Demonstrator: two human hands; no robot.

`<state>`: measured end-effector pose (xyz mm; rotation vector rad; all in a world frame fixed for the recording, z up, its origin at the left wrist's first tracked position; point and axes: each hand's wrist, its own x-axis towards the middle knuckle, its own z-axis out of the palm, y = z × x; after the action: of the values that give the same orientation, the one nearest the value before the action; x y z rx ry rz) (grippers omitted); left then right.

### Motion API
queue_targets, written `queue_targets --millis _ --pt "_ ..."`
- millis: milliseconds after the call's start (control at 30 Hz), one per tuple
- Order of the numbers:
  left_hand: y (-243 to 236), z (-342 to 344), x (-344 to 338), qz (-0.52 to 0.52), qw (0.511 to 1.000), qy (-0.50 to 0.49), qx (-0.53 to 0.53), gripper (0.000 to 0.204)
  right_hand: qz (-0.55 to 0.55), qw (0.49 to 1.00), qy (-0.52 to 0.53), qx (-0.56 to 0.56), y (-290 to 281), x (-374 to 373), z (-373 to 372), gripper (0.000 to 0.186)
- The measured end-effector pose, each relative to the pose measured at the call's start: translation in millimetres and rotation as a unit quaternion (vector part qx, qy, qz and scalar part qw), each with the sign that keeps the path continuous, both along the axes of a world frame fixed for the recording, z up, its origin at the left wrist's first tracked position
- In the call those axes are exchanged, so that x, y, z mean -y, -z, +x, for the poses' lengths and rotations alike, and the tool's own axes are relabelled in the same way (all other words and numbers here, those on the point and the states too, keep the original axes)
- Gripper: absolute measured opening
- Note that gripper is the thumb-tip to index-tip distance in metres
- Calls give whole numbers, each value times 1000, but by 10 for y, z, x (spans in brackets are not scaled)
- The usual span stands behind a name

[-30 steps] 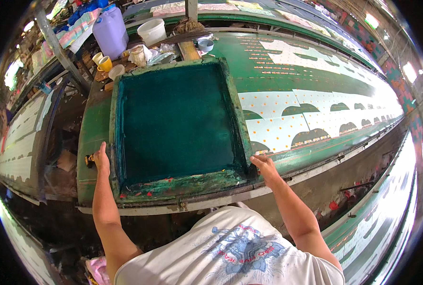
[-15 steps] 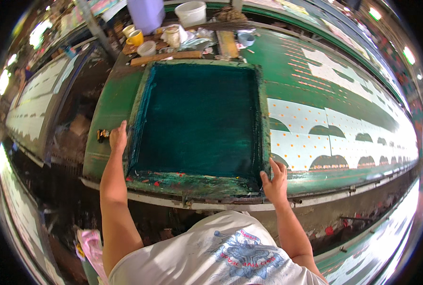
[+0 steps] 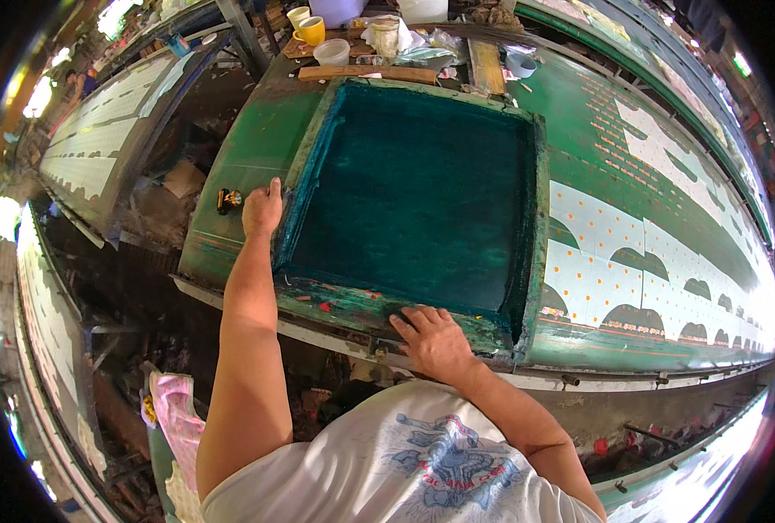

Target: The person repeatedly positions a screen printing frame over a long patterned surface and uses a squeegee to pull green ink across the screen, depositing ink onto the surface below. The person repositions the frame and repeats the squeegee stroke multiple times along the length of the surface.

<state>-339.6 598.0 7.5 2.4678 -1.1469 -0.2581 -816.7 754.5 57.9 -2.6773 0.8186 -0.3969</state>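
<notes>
A large screen-printing frame (image 3: 537,218) lies on the green table, its mesh covered with dark teal ink. Its rails are stained, and red flecks mark the near one. My left hand (image 3: 263,207) is at the outer side of the left rail, fingers curled against it and one digit pointing away from me; the fingertips are partly hidden. Just left of it sits a small black and gold object (image 3: 229,201) whose kind I cannot make out. My right hand (image 3: 435,342) rests on the near rail, right of its middle, with fingers stretched over the wood.
Behind the frame are a wooden bar (image 3: 367,73), a yellow mug (image 3: 311,31), a clear tub (image 3: 331,52) and a jar (image 3: 385,37). White dotted sheets (image 3: 592,253) with scalloped cutouts lie to the right. Another table (image 3: 100,131) stands at the left, across a cluttered gap.
My right hand has moved from the frame's near right corner leftward onto the near rail. My left hand stays by the left rail. The whole view has shifted, with the scene now farther right.
</notes>
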Motion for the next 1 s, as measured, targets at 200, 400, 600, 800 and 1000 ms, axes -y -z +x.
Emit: queue_targets --millis 200,400,600,800,1000 --pt "-6 -32 50 4 995 25 -94 86 -69 995 47 -52 110 -29 103 51" --pt "85 113 -21 -23 992 31 -119 86 -22 985 163 -51 -121 105 536 42" --pt "22 -92 -48 -88 992 61 -69 78 129 950 230 -170 -368 386 893 39" --pt "106 82 -51 -106 985 67 -116 75 105 958 230 -135 -399 122 933 41" --pt "124 55 -40 -95 982 68 -146 76 -22 970 215 -109 -74 -145 907 58"
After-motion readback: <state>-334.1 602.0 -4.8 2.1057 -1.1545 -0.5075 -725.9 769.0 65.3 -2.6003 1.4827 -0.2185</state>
